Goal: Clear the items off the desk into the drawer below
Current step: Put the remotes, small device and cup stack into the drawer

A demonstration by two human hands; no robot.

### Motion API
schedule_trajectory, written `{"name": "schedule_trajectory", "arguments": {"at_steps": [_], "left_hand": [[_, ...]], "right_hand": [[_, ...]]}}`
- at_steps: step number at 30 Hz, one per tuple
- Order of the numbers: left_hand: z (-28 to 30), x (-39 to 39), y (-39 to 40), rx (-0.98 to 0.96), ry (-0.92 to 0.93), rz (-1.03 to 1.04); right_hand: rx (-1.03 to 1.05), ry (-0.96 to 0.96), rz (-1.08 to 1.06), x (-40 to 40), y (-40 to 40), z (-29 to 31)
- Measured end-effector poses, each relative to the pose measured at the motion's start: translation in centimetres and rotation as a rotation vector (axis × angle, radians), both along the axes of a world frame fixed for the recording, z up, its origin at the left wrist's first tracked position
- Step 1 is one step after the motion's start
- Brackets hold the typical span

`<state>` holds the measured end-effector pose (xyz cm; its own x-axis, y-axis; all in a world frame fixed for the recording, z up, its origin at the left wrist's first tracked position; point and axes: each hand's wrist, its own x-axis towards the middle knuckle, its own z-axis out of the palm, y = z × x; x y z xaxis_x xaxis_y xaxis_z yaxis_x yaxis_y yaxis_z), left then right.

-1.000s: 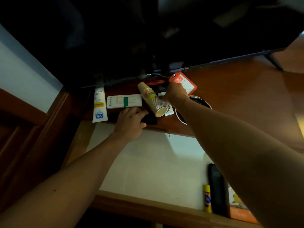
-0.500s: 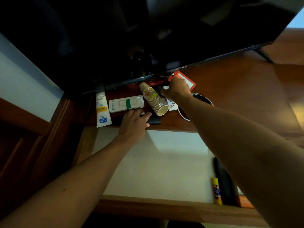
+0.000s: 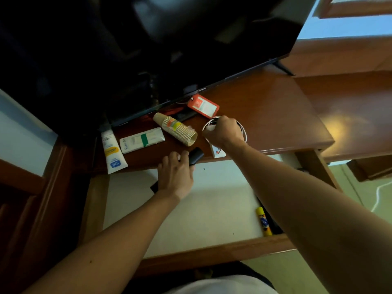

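A stack of paper cups (image 3: 178,129) lies tipped on the table (image 3: 265,115) between both hands, a white tube (image 3: 112,151) far left. The left hand (image 3: 175,177) grips a black object (image 3: 195,155) over the open drawer (image 3: 212,206); the right hand (image 3: 224,131) has its fingers closed on a coiled white cable (image 3: 244,129).

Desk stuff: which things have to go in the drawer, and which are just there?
To clear away:
black slim remote, in left hand
white coiled cable, gripped by right hand
stacked paper cups
white cream tube
white flat box
red card holder

Just there:
big black television
yellow glue stick, already in drawer
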<state>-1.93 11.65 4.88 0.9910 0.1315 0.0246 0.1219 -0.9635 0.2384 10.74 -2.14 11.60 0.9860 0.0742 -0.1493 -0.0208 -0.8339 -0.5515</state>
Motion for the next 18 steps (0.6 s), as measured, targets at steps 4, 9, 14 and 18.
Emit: {"name": "schedule_trajectory", "arguments": {"at_steps": [4,9,14,18], "left_hand": [[-0.5,-0.8,-2.7,-0.051,0.003,-0.043],[-2.8,-2.7,-5.9,-0.113,0.109,-0.107],[-5.3,-3.9,-9.2,-0.204,0.27,-0.069],[-6.7,-3.7,-11.6,-0.363,0.402,0.042]], "right_hand": [[-0.026,0.084,-0.058,-2.7,-3.0,-0.5],[-0.105,0.099,-0.046,-6.3,-8.0,-3.2],[-0.186,0.236,-0.038,-8.5,-11.8,-6.2],[-0.236,0.34,0.062,-9.8,-12.8,-9.1]]}}
